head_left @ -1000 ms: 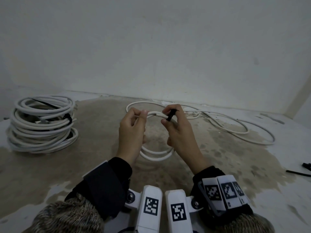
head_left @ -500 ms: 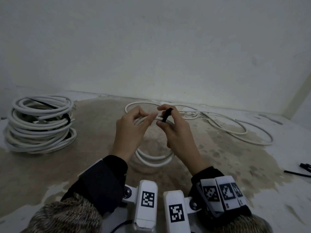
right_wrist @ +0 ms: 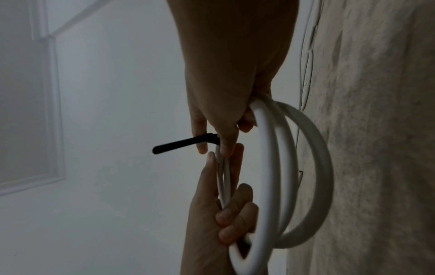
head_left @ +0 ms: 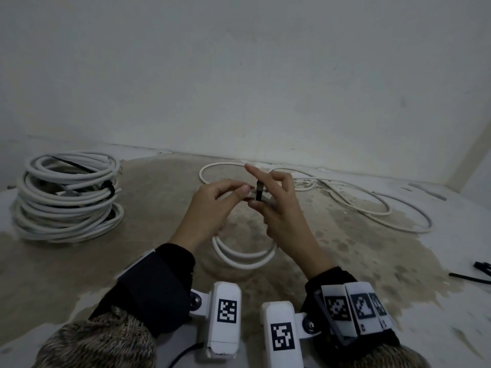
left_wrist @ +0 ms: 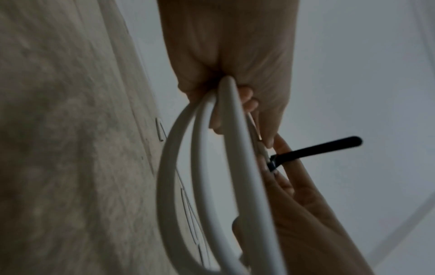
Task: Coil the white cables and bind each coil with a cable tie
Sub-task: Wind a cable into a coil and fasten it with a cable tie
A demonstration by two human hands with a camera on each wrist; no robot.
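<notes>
Right hand pinches black cable tie on the small white coil, index now lifted straight. Left hand grips the loops and has slid closer; tie looks threaded, tightening likely next. Bound coils far left, loose cable right.

Cable tie between both hands' fingertips, small coil hanging below them, bound coil stack far left, loose cable beyond right.
</notes>
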